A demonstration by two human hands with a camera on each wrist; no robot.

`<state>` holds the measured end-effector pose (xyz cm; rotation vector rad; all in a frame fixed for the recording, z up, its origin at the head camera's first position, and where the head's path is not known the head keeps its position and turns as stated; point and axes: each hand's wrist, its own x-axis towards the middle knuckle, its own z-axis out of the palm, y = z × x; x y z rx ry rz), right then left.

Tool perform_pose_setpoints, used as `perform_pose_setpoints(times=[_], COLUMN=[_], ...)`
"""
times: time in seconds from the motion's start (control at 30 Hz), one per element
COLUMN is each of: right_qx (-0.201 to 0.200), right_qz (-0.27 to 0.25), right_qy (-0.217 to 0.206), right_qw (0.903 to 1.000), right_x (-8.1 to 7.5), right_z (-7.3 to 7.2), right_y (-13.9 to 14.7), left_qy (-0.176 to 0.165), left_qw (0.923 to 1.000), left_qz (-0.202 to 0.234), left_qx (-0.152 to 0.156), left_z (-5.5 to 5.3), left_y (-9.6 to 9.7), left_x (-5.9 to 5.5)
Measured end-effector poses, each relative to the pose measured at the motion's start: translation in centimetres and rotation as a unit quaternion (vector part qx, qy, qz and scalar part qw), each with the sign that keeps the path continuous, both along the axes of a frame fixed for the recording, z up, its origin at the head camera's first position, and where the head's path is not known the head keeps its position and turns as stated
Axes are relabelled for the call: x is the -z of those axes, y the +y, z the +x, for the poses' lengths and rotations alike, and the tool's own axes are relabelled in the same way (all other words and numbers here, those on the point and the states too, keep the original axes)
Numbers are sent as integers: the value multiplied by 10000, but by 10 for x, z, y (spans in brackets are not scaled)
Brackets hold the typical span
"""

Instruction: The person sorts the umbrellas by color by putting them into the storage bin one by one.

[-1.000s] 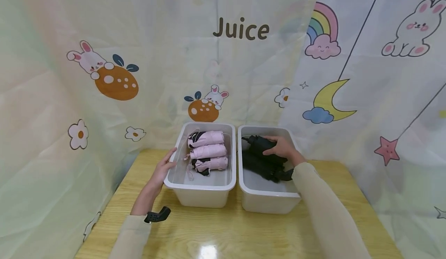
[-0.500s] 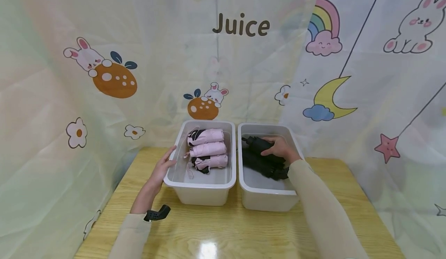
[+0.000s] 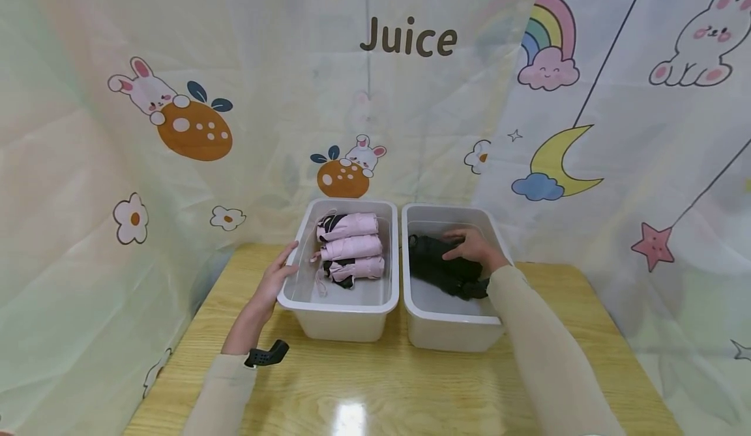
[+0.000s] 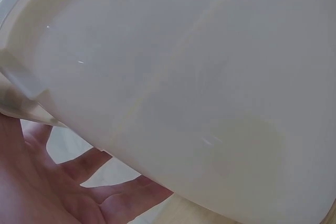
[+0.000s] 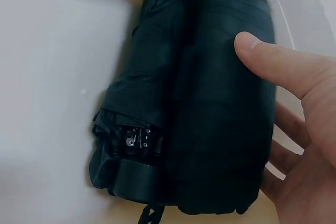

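Observation:
In the head view my right hand (image 3: 474,248) reaches into the right white bin (image 3: 452,322). It grips a folded black umbrella (image 5: 223,103), with the thumb across the top and the other fingers along the far side. A second folded black umbrella (image 5: 144,72) lies right alongside it on the bin floor. My left hand (image 3: 274,281) rests against the left rim of the left white bin (image 3: 340,307), its fingers extended. That bin holds a row of folded pink umbrellas: a back one (image 3: 354,225), a middle one (image 3: 352,247) and a front one (image 3: 360,268).
Both bins stand side by side on a wooden table (image 3: 305,384), a narrow gap between them. Behind them hangs a printed cloth (image 3: 264,130), close to their back rims. A black wrist strap mount (image 3: 266,354) sticks out from my left wrist.
My right hand has lowered the black umbrella, which now sits lower and closer against the other black one. My left hand stays at the left bin's rim. The head view has tilted slightly.

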<state>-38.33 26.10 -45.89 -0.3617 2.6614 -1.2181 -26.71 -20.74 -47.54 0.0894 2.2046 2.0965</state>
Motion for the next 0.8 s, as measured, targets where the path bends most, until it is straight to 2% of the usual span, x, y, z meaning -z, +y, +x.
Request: perform_pose_setpoints(times=[0.2, 0.37, 0.5, 0.63, 0.8], right_qx=[25, 134, 177, 250, 55], right_qz=[25, 82, -6, -323, -561], right_qy=[-42, 42, 77, -55, 20], right_qw=[10000, 9999, 9998, 9991, 9984], right_x=[-2, -12, -28, -47, -77], right_z=[1, 1, 1, 2, 8], right_y=[-2, -4, -7, -10, -9], left_qy=[22, -7, -79, -143, -141], left_qw=[10000, 10000, 9999, 9998, 9998], left_qz=[-10, 34, 108, 122, 127], left_qx=[14, 20, -37, -32, -20], left_z=[-1, 0, 0, 0, -1], left_y=[0, 0, 0, 0, 0], left_x=[2, 0, -2, -3, -3])
